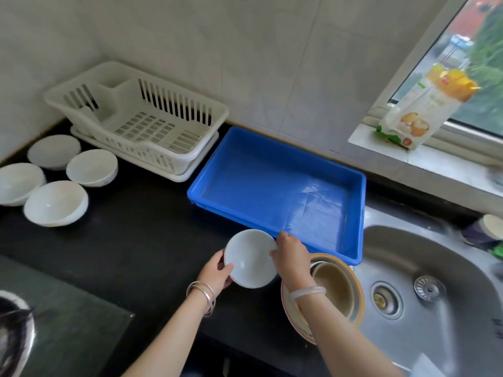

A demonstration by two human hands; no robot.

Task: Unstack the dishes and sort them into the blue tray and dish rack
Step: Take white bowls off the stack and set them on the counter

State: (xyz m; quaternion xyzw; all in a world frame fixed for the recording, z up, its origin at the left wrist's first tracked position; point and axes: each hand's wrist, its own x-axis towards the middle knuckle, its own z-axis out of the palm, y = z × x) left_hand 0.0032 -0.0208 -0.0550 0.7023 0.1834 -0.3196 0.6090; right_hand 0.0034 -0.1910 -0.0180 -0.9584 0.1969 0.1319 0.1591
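I hold a small white bowl (pixel 250 258) above the black counter (pixel 141 235), just in front of the blue tray (pixel 275 183). My left hand (pixel 219 273) grips its left rim and my right hand (pixel 290 253) pinches its right rim. The tray holds nothing. Behind it to the left stands the white dish rack (pixel 136 118), also with nothing in it. Under my right forearm sits the stack of dishes (pixel 336 289): a tan bowl nested in a metal bowl on a wide plate with an orange rim.
Several white bowls (pixel 55 202) lie spread on the counter at the far left. A steel sink (pixel 435 308) is on the right, a carton (pixel 419 104) stands on the window sill, and a stove's glass top (pixel 62 330) with a pot edge is at the lower left.
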